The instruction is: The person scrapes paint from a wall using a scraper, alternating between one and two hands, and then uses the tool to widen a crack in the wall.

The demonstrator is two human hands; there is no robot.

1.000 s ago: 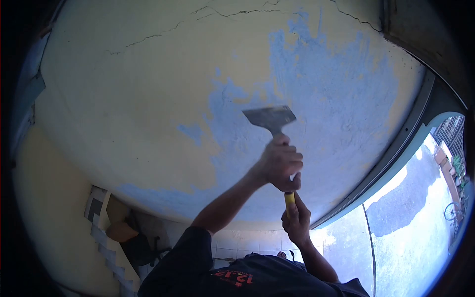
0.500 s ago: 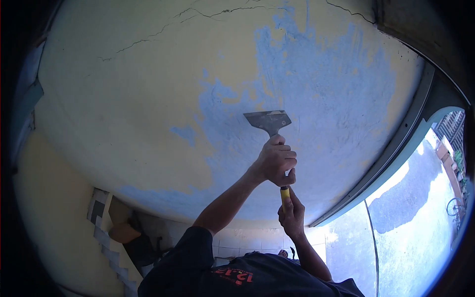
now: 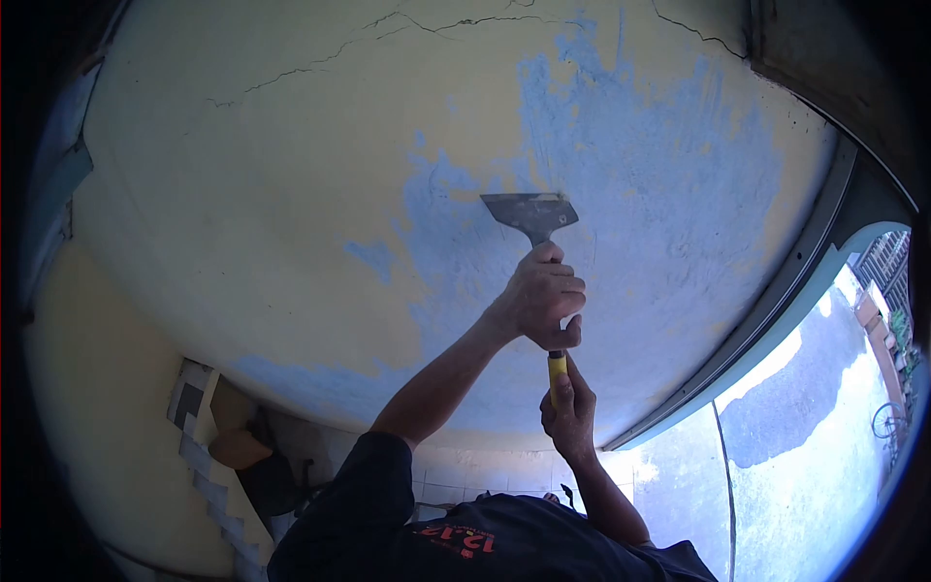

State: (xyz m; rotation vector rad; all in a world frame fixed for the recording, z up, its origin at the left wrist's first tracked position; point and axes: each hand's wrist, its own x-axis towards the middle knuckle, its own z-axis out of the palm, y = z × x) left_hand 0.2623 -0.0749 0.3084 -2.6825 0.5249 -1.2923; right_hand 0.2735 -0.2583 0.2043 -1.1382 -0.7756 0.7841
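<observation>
A long-handled paint scraper point(image 3: 531, 209) has its wide, flat metal blade at the wall point(image 3: 291, 213), on the blue area just under a strip of cream paint. My left hand point(image 3: 543, 301) is wrapped around the upper handle below the blade. Lower down, my right hand point(image 3: 570, 412) grips the yellow end of the handle. Over much of the right side, the wall's cream coat gives way to a ragged blue patch point(image 3: 640, 184). Most of the shaft is hidden by my fingers.
Dark cracks point(image 3: 465, 21) run across the wall's upper part. A dark frame point(image 3: 810, 228) curves along the right, with sunlit paving point(image 3: 786, 466) beyond. At lower left are a stepped edge point(image 3: 208, 485) and a brown rounded object point(image 3: 240, 450). White tiles point(image 3: 485, 472) show below.
The blade and both hands have moved slightly up the wall, keeping the same hold. My view has shifted a little, so the wall sits slightly more to the right.
</observation>
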